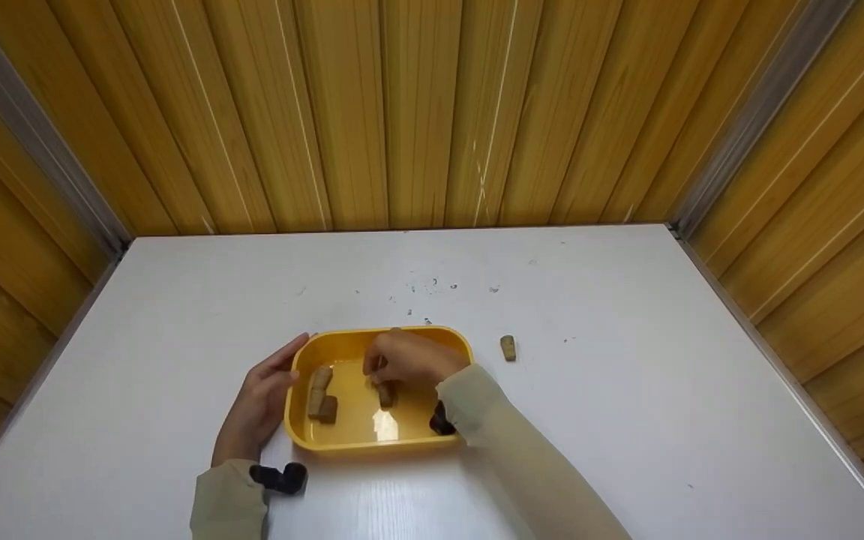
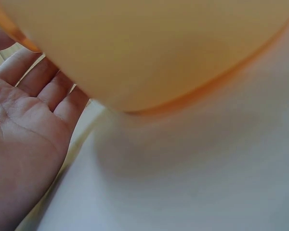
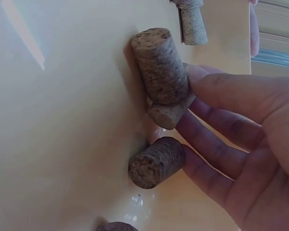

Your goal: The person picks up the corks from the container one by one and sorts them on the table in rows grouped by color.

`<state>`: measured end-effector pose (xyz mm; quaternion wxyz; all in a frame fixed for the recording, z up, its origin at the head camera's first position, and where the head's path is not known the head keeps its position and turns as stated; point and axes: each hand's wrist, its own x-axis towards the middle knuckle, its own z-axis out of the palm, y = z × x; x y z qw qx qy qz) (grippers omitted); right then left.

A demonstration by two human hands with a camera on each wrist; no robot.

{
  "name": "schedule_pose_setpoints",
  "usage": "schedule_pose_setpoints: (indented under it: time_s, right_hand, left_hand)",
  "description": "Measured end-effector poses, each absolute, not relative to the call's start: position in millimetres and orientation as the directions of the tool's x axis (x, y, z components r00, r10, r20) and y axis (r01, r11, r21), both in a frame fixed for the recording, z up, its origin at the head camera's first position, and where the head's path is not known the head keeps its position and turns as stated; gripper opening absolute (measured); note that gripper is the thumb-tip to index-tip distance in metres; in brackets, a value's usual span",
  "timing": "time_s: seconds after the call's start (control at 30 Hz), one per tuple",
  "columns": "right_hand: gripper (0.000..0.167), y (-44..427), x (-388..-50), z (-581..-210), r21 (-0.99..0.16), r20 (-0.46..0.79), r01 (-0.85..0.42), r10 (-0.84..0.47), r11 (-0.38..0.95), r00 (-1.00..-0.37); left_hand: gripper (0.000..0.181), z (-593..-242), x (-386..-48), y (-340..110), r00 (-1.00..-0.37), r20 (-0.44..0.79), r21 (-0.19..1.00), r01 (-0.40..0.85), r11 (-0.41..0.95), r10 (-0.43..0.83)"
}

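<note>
A yellow plastic tray (image 1: 349,448) stands on the white table with several cork stoppers inside. My left hand (image 1: 258,401) holds its left side, the thumb at the rim and the fingers along the outer wall; the left wrist view shows the palm (image 2: 24,125) beside the tray wall (image 2: 135,57). Over the tray's middle, my right hand (image 1: 413,358) pinches a speckled cork stopper (image 3: 161,67) between thumb and fingers. A paler cork (image 3: 164,116) lies just below that one. Close to the fingertips is another cork (image 3: 156,163).
Inside the tray's left part, light corks (image 1: 318,394) lie in a row beside a darker cork (image 1: 328,409). One cork (image 1: 508,348) lies on the table (image 1: 612,420) right of the tray. Yellow wood-look panels (image 1: 417,112) enclose the back and sides.
</note>
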<state>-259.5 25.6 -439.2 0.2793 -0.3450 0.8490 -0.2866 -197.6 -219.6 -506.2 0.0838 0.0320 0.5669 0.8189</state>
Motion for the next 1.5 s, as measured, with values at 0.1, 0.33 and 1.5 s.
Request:
schedule_pose_setpoints:
  time_s: [0.1, 0.33, 1.5]
  right_hand:
    - [0.012, 26, -260, -440, -0.672, -0.267, -0.446, -0.756, 0.591, -0.598]
    - [0.014, 29, -262, -440, -0.641, -0.221, -0.516, -0.78, 0.569, -0.586]
    - [0.016, 51, -265, -419, -0.667, -0.07, -0.537, -0.761, 0.516, -0.645]
  left_hand:
    - [0.059, -507, -198, -220, -0.984, -0.035, 0.932, -0.095, -0.35, 0.174]
    - [0.06, -507, -197, -219, -0.987, -0.041, 0.933, -0.093, -0.346, 0.156]
    - [0.058, -507, -198, -221, -0.985, -0.04, 0.936, -0.096, -0.339, 0.169]
